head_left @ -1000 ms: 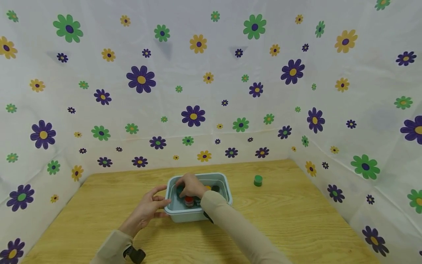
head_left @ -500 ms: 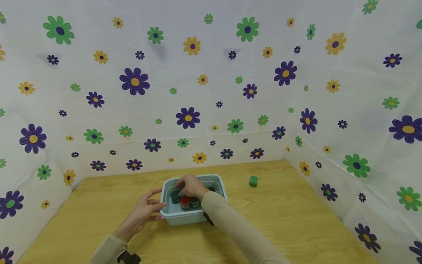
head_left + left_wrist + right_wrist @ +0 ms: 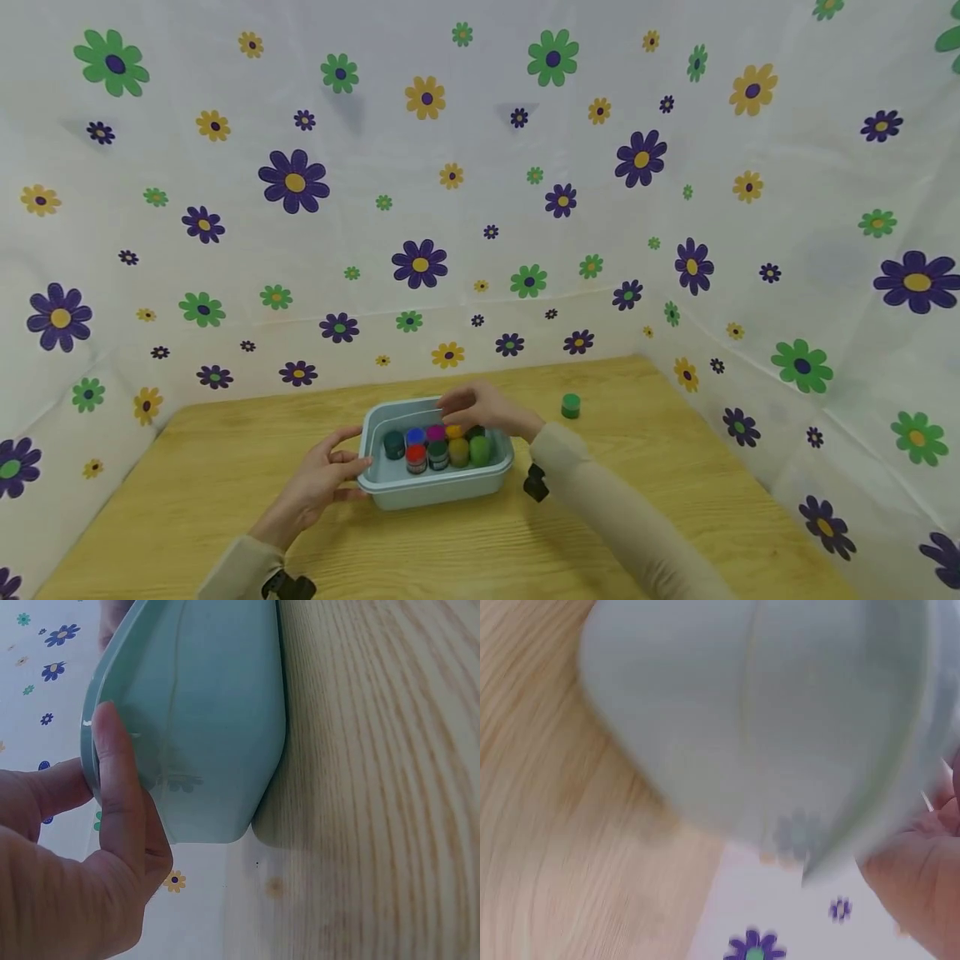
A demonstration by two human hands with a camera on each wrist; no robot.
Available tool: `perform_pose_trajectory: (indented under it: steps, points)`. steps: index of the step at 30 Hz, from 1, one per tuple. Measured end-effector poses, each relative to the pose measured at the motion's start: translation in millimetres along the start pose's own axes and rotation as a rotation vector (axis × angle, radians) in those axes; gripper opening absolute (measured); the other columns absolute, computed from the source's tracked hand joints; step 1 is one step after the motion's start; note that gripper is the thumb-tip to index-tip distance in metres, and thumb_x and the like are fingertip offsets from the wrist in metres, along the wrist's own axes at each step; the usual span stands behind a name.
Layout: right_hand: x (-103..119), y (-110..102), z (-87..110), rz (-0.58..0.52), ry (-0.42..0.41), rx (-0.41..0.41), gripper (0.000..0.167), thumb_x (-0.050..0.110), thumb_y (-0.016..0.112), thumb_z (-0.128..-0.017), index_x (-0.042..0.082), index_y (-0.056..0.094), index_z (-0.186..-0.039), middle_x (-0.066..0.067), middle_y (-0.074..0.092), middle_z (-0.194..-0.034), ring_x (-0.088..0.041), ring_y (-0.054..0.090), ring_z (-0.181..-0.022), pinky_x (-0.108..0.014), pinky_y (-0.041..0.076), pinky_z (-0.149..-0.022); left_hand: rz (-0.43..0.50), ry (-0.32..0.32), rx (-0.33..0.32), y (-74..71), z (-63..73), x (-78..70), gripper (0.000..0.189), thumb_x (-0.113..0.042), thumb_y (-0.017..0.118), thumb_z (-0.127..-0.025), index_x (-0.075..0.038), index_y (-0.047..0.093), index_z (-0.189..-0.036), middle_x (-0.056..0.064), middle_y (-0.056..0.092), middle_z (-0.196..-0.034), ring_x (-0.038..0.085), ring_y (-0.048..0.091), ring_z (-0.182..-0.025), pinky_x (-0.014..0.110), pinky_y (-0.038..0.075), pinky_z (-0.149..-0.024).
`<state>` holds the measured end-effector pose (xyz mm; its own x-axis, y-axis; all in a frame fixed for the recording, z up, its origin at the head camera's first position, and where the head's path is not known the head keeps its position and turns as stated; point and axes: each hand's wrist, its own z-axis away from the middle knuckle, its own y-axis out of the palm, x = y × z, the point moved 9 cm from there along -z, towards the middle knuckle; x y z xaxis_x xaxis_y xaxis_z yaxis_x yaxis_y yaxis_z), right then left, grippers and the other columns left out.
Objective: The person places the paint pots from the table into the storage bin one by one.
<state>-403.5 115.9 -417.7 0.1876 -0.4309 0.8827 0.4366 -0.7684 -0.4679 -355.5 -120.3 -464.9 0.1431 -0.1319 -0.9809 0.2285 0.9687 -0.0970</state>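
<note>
A light blue plastic tub (image 3: 431, 493) stands on the table with several small paint jars in it. Among them are a dark teal jar (image 3: 393, 445) at the left, a red-lidded jar (image 3: 416, 459), a blue one (image 3: 416, 437) and a light green one (image 3: 480, 451). My left hand (image 3: 322, 479) grips the tub's left end, thumb and fingers pinching the rim (image 3: 91, 742). Over the tub's back right part is my right hand (image 3: 483, 408), fingers loosely bent, no object visible in them. It partly covers the jars at the back right.
A single green jar (image 3: 571, 406) stands on the wooden table (image 3: 630, 467), right of the tub. White cloth with printed flowers (image 3: 360, 242) encloses the table at the back and both sides.
My right hand has lifted away from the dark teal jar at the tub's left and moved right, uncovering most jars. My left hand stays on the rim. The head view has shifted slightly.
</note>
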Motion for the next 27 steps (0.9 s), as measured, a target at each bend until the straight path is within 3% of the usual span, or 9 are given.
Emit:
perform_pose_trajectory:
  steps: [6, 12, 17, 20, 22, 27]
  points:
    - [-17.0, -43.5, 26.1, -0.063, -0.032, -0.039, 0.036, 0.018, 0.064, -0.096, 0.005, 0.061, -0.130, -0.021, 0.062, -0.128, -0.034, 0.062, -0.109, -0.037, 0.057, -0.085, 0.004, -0.009, 0.009, 0.2, 1.2, 1.3, 0.066, -0.010, 0.066, -0.094, -0.012, 0.032, -0.151, 0.017, 0.061, -0.109, 0.025, 0.067, -0.090, 0.038, 0.062, -0.067]
    - [-55.5, -97.0, 44.2, -0.007, 0.008, -0.175, 0.036, 0.022, 0.063, -0.097, 0.006, 0.062, -0.129, -0.017, 0.066, -0.122, -0.022, 0.062, -0.097, -0.030, 0.054, -0.078, -0.006, 0.002, 0.007, -1.2, -0.4, 0.7, 0.066, -0.011, 0.065, -0.094, -0.013, 0.032, -0.151, 0.017, 0.061, -0.109, 0.025, 0.067, -0.090, 0.038, 0.062, -0.068]
    - [-91.0, -135.8, 61.4, 0.010, 0.077, -0.281, 0.039, 0.023, 0.063, -0.097, 0.003, 0.060, -0.130, -0.019, 0.063, -0.126, -0.021, 0.060, -0.096, -0.039, 0.053, -0.082, -0.012, 0.009, 0.015, -1.1, -2.0, 0.3, 0.067, -0.012, 0.067, -0.093, -0.013, 0.032, -0.150, 0.017, 0.061, -0.108, 0.025, 0.067, -0.090, 0.039, 0.062, -0.069]
    - [-98.9, -149.7, 72.6, 0.041, 0.057, -0.316, 0.038, 0.020, 0.063, -0.097, 0.000, 0.060, -0.129, -0.022, 0.062, -0.126, -0.024, 0.060, -0.102, -0.045, 0.054, -0.087, -0.010, 0.004, 0.005, -1.7, -2.1, 0.6, 0.066, -0.012, 0.068, -0.092, -0.014, 0.034, -0.149, 0.018, 0.060, -0.109, 0.025, 0.067, -0.090, 0.041, 0.062, -0.071]
    - [-92.8, -153.1, 81.9, 0.053, 0.045, -0.321, 0.036, 0.013, 0.063, -0.096, -0.005, 0.059, -0.127, -0.025, 0.060, -0.124, -0.030, 0.059, -0.105, -0.050, 0.053, -0.089, -0.009, 0.002, -0.003, -2.0, -2.3, 0.9, 0.065, -0.012, 0.068, -0.092, -0.015, 0.036, -0.149, 0.019, 0.060, -0.109, 0.026, 0.067, -0.089, 0.041, 0.062, -0.071]
    - [-101.3, -157.7, 87.6, 0.095, 0.049, -0.305, 0.037, 0.004, 0.063, -0.094, -0.007, 0.057, -0.129, -0.029, 0.054, -0.133, -0.043, 0.051, -0.116, -0.049, 0.050, -0.094, 0.002, -0.013, -0.014, -2.1, -2.4, 2.2, 0.064, -0.010, 0.067, -0.093, -0.015, 0.036, -0.149, 0.020, 0.060, -0.111, 0.025, 0.067, -0.089, 0.040, 0.062, -0.070]
